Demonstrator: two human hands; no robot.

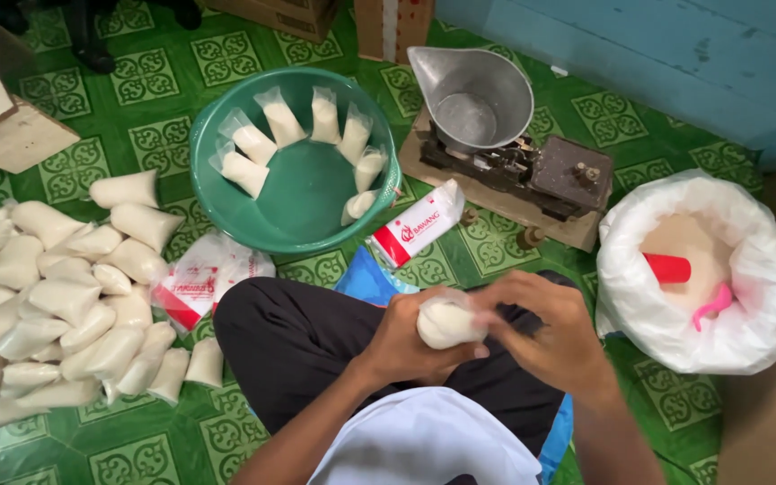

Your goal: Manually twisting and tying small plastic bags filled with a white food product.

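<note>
While we sit cross-legged on the green patterned floor [226, 440], both our hands meet over our lap around one small clear bag of white grains [446, 321]. Our left hand [406, 339] is closed around the bag's rounded lower part, cupping it from below and from the side. Our right hand [551, 332] is curled at the bag's top, its fingers [496, 316] pinching the plastic there; the neck of the bag is hidden under them, so we cannot tell how it is twisted or knotted.

Ahead of us stands a green plastic basin [303, 193], with several partly filled open bags [280, 117] leaning upright against its inner wall. A red-and-white packet [417, 224] lies just beside the basin's right rim, and more red-and-white wrappers [204, 278] lie on the floor near our left knee. To our left, a large heap of filled, rounded bags [56, 296] spreads across the floor, well apart from our hands.

Beyond the packet sits a balance scale [532, 171] on a wooden base, carrying a metal scoop pan [471, 94]. To our right stands an open white sack [747, 296] of the same white grains, with a red cup [668, 268] and a pink scoop [713, 305] resting inside it.
</note>
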